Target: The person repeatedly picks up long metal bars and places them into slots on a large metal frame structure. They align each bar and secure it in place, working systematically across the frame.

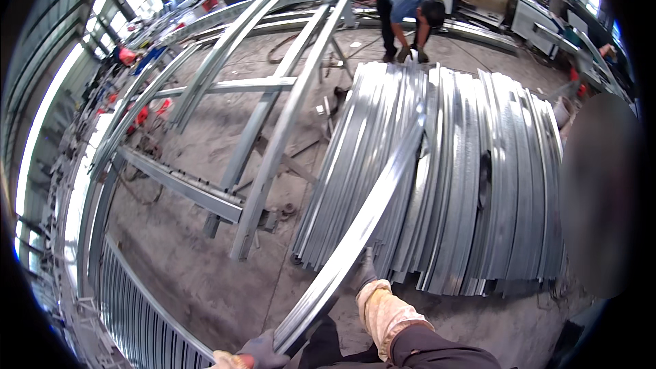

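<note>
A long, shiny metal channel [355, 232] slants from the lower middle up toward the stack at the right. My left hand [265, 351], in a grey glove, is closed around its near end. Farther along, my gloved right hand [365, 271] grips the channel's right side from below; its fingertips are hidden behind the metal. Under the channel's far half lies a wide stack of similar metal channels [451, 184]. At the stack's far edge a bent-over person [406, 7] in a blue shirt has both gloved hands at the channel's far end.
A steel frame of long beams [280, 137] stands at the left, with a crossbar [181, 181] near its front. More ribbed metal lengths [130, 301] lie at the lower left. Concrete floor [198, 260] lies between. A blurred grey patch covers the right edge.
</note>
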A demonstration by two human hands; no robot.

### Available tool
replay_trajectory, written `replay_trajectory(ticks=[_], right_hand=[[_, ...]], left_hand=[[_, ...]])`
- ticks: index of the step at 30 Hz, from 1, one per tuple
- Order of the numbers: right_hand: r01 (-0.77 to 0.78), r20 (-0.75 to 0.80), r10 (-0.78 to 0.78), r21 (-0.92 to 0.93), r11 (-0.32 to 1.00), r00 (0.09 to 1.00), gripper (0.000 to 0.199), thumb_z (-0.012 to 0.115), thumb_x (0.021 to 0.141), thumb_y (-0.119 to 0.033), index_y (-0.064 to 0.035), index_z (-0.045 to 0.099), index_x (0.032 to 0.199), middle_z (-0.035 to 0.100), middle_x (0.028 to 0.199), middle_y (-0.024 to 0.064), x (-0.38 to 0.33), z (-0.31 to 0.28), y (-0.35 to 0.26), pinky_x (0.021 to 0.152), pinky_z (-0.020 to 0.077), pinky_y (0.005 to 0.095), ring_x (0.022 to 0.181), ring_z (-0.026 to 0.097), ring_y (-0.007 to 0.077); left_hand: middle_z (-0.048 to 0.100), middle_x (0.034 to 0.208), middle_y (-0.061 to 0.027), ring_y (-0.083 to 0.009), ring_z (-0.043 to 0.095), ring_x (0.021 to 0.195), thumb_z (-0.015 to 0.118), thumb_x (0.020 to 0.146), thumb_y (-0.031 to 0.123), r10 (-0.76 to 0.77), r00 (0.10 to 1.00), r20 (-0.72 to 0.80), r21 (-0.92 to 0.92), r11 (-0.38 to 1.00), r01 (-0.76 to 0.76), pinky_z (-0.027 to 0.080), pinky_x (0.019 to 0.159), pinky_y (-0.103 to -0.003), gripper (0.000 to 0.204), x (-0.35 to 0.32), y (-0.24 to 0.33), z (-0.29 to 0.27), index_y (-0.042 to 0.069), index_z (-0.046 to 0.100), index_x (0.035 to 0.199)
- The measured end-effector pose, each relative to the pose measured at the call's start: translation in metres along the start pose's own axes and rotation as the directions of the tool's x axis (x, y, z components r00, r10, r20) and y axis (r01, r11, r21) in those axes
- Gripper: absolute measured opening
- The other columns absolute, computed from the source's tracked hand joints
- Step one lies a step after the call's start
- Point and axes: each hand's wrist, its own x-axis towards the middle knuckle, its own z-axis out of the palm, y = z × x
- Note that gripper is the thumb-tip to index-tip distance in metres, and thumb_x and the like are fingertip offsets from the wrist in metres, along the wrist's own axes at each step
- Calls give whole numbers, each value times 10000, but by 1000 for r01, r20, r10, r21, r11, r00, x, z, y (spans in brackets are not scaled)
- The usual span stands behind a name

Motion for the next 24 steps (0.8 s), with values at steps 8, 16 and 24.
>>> replay_trajectory(ticks=[8, 16, 24], right_hand=[[141, 233, -189, 209, 968, 954, 864, 495, 892, -794, -23, 629, 1256, 707, 1037, 186, -77, 55, 13, 840, 581, 570, 925, 693, 379], [-179, 205, 126, 269, 946, 971, 929, 570, 757, -892, -32, 698, 1087, 720, 886, 138, -111, 56, 72, 861, 555, 495, 819, 673, 312], [72, 57, -65, -130, 989, 996, 876, 486, 774, -923, -128, 717, 1060, 737, 950, 93, -156, 70, 188, 906, 529, 537, 892, 676, 345]], left_hand=[[627, 1253, -234, -426, 614, 1171, 803, 687, 284, -44, 983, -176, 1, 999, 45, 514, 969, -484, 847, -173, -28, 19, 71, 438, 1421], [674, 1175, -163, -353, 678, 1076, 785, 705, 393, -147, 972, -182, 204, 962, 184, 537, 913, -447, 728, -213, -99, 27, 114, 533, 1328], [662, 1180, -128, -319, 669, 1083, 818, 695, 445, 38, 985, -167, 144, 990, -14, 529, 923, -442, 749, -195, -333, 47, 129, 540, 1314]])
